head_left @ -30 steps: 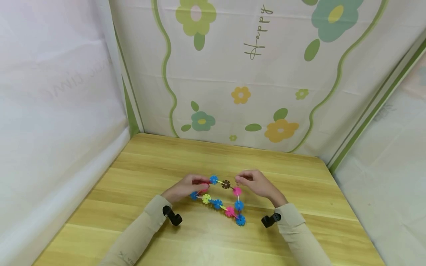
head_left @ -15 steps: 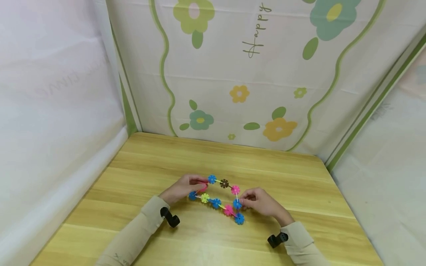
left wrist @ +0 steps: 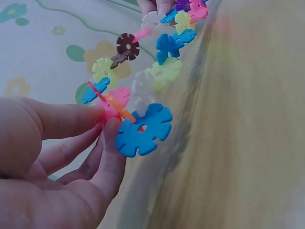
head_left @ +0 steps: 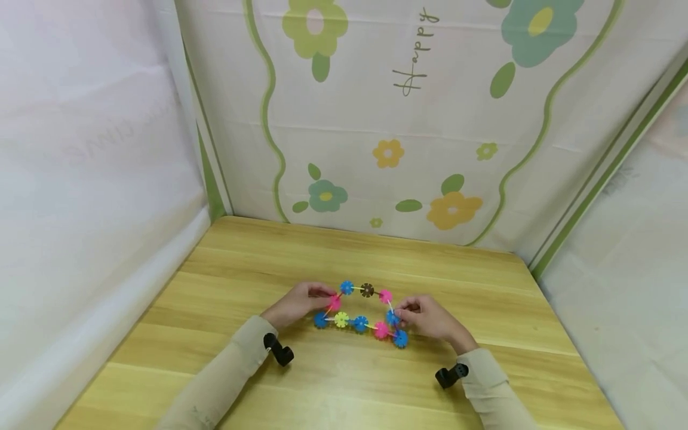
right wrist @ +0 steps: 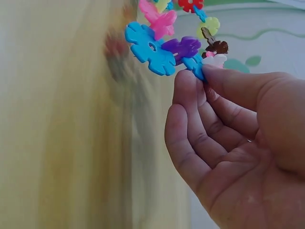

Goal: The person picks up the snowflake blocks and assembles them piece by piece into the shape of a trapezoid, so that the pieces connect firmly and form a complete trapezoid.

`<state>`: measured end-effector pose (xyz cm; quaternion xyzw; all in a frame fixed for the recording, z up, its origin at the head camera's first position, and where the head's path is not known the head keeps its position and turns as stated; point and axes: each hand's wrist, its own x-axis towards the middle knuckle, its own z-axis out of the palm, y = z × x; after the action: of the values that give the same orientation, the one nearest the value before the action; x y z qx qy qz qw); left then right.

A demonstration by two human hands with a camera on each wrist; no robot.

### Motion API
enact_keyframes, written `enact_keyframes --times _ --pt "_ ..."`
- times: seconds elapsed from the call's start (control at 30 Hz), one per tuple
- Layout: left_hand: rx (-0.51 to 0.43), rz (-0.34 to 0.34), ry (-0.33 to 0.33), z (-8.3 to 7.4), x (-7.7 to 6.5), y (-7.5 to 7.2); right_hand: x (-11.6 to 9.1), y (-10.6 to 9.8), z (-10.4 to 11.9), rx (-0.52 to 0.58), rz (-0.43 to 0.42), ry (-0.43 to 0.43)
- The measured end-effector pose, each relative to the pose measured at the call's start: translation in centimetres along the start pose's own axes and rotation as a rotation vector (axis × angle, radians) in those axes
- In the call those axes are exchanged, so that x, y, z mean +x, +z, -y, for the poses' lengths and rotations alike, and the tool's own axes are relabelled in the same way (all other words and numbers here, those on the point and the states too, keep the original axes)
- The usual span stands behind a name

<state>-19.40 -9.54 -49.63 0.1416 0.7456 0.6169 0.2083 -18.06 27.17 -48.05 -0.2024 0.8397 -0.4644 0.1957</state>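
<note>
A closed ring of interlocking plastic snowflake discs (head_left: 361, 323) lies between my two hands, in blue, pink, yellow, brown and other colours. At its left end my left hand (head_left: 301, 303) pinches a pink disc (left wrist: 113, 106) between thumb and fingers; an orange disc (left wrist: 120, 108) and a large blue disc (left wrist: 144, 130) adjoin it. My right hand (head_left: 430, 318) pinches a blue disc (right wrist: 194, 66) at the right end. Beside that one sit a purple disc (right wrist: 182, 47) and a bigger blue corner disc (right wrist: 150, 48). In the wrist views the ring appears raised off the table.
The wooden table (head_left: 344, 388) spreads around both hands. White cloth walls enclose it; the back wall (head_left: 344, 131) carries printed flowers and rises from the table's far edge. A black wrist camera (head_left: 278, 350) sits on the left forearm, another (head_left: 451, 375) on the right.
My right hand came from beside the ring's upper right down to the blue disc and took hold of it. The ring's right end has since shifted right and up. The left hand stays nearly still.
</note>
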Motion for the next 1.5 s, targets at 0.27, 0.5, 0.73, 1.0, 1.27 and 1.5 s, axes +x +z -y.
enact_keyframes --times 0.27,0.5,0.73,1.0,1.27,1.5 --pt "0.027 -0.075 0.024 -0.4 3.2 1.1 0.5 -2.3 -1.3 0.015 -0.017 0.029" --pt "0.086 -0.111 0.037 -0.3 4.8 1.7 1.5 -3.3 -1.8 -0.04 -0.078 0.063" --pt "0.174 -0.137 0.029 -0.3 4.9 1.8 2.2 -3.1 -2.0 -0.101 -0.106 0.085" --pt "0.33 -0.13 0.044 -0.8 4.0 1.0 1.4 -3.4 -1.3 -0.187 -0.156 0.087" --pt "0.629 -0.109 0.122 -1.7 0.1 -1.7 -1.9 -4.6 0.1 -0.457 -0.255 0.101" --pt "1.082 -0.192 0.229 -1.7 -3.6 -3.4 -4.4 -4.9 -0.3 -0.759 -0.369 0.08"
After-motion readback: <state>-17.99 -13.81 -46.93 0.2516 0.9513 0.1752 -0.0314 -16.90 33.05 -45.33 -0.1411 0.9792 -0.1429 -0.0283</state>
